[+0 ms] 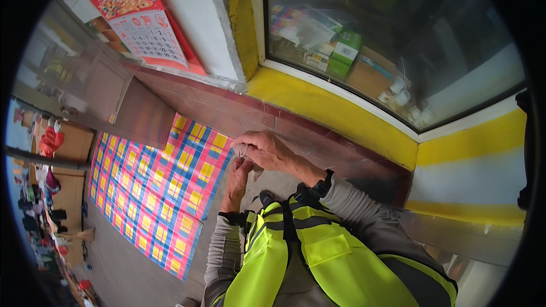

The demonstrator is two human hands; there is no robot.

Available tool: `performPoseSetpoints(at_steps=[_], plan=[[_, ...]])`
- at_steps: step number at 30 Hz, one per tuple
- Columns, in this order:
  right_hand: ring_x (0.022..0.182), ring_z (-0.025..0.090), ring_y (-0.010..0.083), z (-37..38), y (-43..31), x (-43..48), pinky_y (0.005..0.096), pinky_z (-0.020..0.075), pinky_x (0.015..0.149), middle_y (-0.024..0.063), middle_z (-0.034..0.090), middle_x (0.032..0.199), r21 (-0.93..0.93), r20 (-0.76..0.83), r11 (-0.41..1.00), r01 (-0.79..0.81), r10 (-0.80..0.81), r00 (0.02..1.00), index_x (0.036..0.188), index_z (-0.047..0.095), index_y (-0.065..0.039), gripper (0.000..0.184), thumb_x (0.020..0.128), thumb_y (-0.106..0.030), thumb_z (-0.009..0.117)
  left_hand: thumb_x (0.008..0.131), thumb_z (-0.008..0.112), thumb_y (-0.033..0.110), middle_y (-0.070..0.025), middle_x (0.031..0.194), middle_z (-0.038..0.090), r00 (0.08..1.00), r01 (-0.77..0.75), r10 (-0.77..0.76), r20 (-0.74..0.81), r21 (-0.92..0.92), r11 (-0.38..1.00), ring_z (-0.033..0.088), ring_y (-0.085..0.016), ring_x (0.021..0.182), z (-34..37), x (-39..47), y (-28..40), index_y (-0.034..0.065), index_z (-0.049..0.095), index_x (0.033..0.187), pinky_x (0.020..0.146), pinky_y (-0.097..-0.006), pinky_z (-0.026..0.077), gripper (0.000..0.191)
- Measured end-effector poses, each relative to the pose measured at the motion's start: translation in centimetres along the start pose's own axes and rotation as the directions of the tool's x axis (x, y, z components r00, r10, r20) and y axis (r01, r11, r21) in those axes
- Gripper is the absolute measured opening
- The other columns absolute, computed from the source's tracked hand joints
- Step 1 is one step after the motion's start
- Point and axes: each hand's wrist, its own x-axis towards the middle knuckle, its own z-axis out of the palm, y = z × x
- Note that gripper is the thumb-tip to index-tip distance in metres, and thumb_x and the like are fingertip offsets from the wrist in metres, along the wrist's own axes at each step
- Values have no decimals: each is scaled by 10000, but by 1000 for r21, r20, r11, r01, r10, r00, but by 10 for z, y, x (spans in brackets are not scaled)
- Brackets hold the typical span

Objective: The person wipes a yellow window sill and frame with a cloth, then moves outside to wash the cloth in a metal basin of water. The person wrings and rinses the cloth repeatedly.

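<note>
Both hands meet in front of my chest, around a small, crumpled, greyish-pink soft item (241, 150) that looks like cloth or thin plastic. From above, my right hand (266, 150) pinches it between thumb and fingers. My left hand (239, 175) grips its lower part from below. A loose end hangs beneath my right palm. Much of the item is hidden by the fingers, so its kind cannot be told. To the left of the hands a plaid sheet (158, 187) in pink, blue and yellow lies spread out.
A window (384, 38) with a yellow sill (324, 115) stands ahead, boxes (346, 49) behind its glass. Left are a glazed metal door (85, 81), a cabinet-like panel (145, 113) and a wall calendar (147, 34). Cluttered clothing and cardboard (70, 187) line the far left.
</note>
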Motion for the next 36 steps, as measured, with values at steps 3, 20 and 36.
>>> performPoseSetpoints(at_steps=[3,20,36], plan=[[941,707,249,-11,12,-1,346,563,821,116,731,1035,22,-17,989,144,-143,990,1188,703,-34,231,968,-56,638,985,587,185,-45,1101,707,997,-58,46,-63,-193,980,656,-149,1006,3,20,0,26,650,1223,897,-327,525,293],[1038,638,348,-165,116,-70,448,539,883,124,675,1106,-699,-215,712,73,-306,927,1077,705,-32,247,830,-47,692,1085,526,278,-24,1041,715,685,-575,662,-303,332,748,648,-108,913,107,175,96,6,697,1189,785,-257,506,338],[992,612,360,-176,116,-69,461,489,845,131,655,1067,-640,-179,750,165,-354,918,1043,685,-41,268,776,-44,706,1009,617,255,-88,961,719,661,-594,517,-543,42,803,655,-172,868,123,287,71,-69,677,1147,772,-287,501,357]])
